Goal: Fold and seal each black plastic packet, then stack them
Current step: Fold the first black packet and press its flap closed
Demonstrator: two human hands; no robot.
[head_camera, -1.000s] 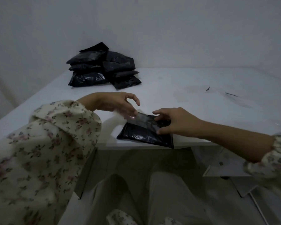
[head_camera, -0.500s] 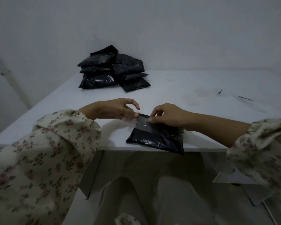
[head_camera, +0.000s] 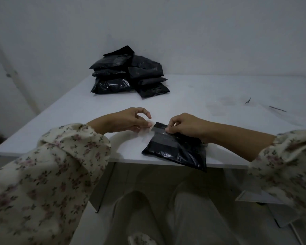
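Packet position: the glossy black plastic packet lies flat at the near edge of the white tabletop, lower centre-right of the frame, with its lower right corner overhanging that edge. The right hand, which lay spread on the packet body a second ago, now has its fingers curled and pinches the top flap at the packet's upper end. The left hand pinches a thin translucent strip between thumb and fingers, forefinger lifted clear; the strip now stretches leftward from the flap, farther out than in the earlier views. Judgement: the strip is probably the adhesive liner, so the sealing step is under way, the fold-down is not yet made, and stacking remains. Whether the strip has fully parted from the flap cannot be told. Clearances: the overhanging corner leaves little margin toward the bottom of the frame, so pressure on the flap should be directed away from the edge. Open tabletop runs up the centre of the frame to the heap of black packets at upper centre. Two small dark scraps lie at right, well apart from the work
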